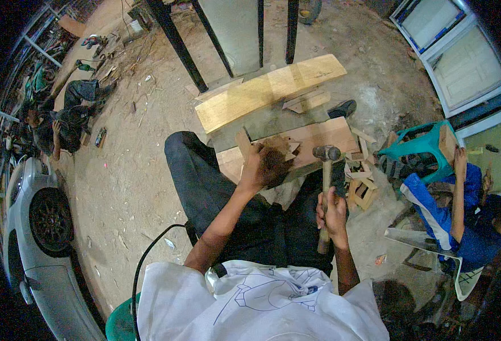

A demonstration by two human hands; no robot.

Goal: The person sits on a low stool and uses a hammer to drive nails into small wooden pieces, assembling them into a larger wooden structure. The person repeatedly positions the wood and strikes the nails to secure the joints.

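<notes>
My right hand (333,215) is wrapped around the wooden handle of a hammer (326,170), its dark metal head pointing away from me. My left hand (262,166) is closed on a small wooden piece (243,143) that sticks up beside the thumb, with a thin dark edge next to it. Both sit over a thick wooden block (327,136) lying across in front of my lap. Small pointed wood offcuts (292,148) rest on the block just right of my left hand. Shadow and blur hide most of the left fingers.
Beyond the block lies a long pale plank (273,88), near black-legged furniture (230,34). Wood scraps (364,190) are heaped right of the block. A co-worker (480,221) sits at right by a green plastic stool (426,149); another person (63,125) crouches far left, beyond a silver car (37,250).
</notes>
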